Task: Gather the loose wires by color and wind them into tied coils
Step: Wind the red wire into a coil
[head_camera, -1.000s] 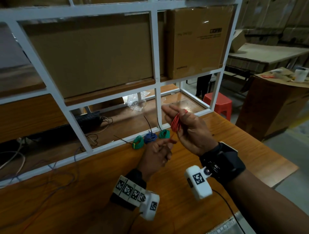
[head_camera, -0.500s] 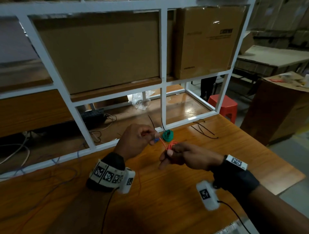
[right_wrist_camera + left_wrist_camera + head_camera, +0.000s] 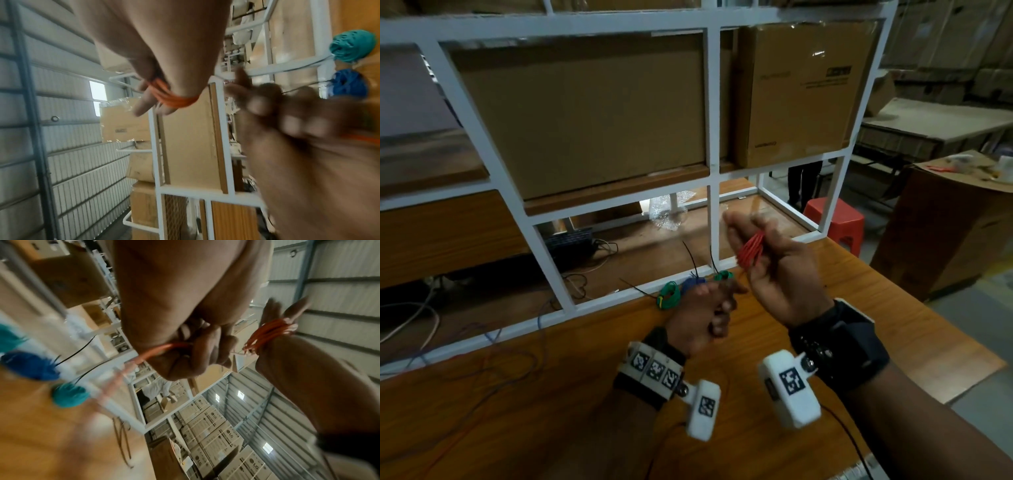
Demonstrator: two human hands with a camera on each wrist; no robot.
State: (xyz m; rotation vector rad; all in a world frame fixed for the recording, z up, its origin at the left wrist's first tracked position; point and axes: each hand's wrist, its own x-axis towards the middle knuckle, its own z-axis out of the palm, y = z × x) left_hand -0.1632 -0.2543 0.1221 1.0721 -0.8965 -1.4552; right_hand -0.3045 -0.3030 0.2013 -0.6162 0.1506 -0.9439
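Observation:
My right hand (image 3: 755, 233) is raised with its palm towards me. A red wire coil (image 3: 750, 250) is wound round its fingers, with the thumb against it. Just below, my left hand (image 3: 724, 299) is curled in a fist and pinches the free red wire (image 3: 162, 349) that runs to the coil. In the right wrist view the red coil (image 3: 173, 98) sits around the right hand's fingers, and the left hand (image 3: 287, 113) is blurred. Three tied coils lie by the white frame: green (image 3: 668, 295), blue (image 3: 692, 283) and green (image 3: 722, 275), with black ties sticking up.
The wooden table (image 3: 571, 411) carries loose red and blue wires (image 3: 493, 356) at the left. A white shelf frame (image 3: 713, 192) with cardboard boxes (image 3: 585, 113) stands just behind the coils. Black zip ties (image 3: 123, 444) lie on the table. A red stool (image 3: 837, 219) is beyond.
The right hand has risen and turned palm-up with the coil. The left hand has dropped from upper left to just under it, bringing the red wire round.

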